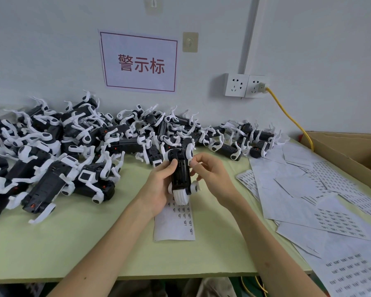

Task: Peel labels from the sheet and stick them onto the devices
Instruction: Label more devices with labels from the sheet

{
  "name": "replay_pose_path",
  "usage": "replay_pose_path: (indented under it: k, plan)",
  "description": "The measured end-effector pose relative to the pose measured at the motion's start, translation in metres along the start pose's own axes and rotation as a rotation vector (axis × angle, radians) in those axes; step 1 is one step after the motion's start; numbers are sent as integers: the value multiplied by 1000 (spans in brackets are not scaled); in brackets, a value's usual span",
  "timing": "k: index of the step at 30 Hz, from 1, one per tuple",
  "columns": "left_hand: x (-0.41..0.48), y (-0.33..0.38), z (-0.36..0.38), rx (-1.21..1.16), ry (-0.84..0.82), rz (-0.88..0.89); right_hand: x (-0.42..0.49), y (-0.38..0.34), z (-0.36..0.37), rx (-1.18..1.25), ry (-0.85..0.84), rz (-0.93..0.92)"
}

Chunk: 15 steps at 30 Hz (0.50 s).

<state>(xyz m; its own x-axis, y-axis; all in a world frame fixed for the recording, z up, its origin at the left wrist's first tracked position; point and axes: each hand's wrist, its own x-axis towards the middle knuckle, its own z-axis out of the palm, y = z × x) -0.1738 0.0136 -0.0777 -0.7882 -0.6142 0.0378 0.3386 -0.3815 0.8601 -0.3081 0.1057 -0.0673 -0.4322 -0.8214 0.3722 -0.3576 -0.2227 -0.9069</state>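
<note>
Nearest me, the label sheet [174, 221] lies flat on the counter [51, 243], its far end hidden under the device I'm holding. My left hand [159, 185] wraps round the device [180, 172], and my right hand [210, 174] pinches what looks like a small label [189, 162] against its upper right edge. I judge the label could land crooked or creased if the device twists in that grip. It could also cling to a fingertip when the pinch lets go. Beyond, the pile of devices [73, 142] crowds close, and a white leg could snag. Loose sheets [298, 185] on the right could get mixed up with mine.
</note>
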Motion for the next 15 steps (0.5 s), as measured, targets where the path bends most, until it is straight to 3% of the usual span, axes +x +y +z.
replay_pose_path:
  k: [15]
  plan:
    - [2,-2,-3,-24,-11,-6,1,4,2,-47,5,-11]
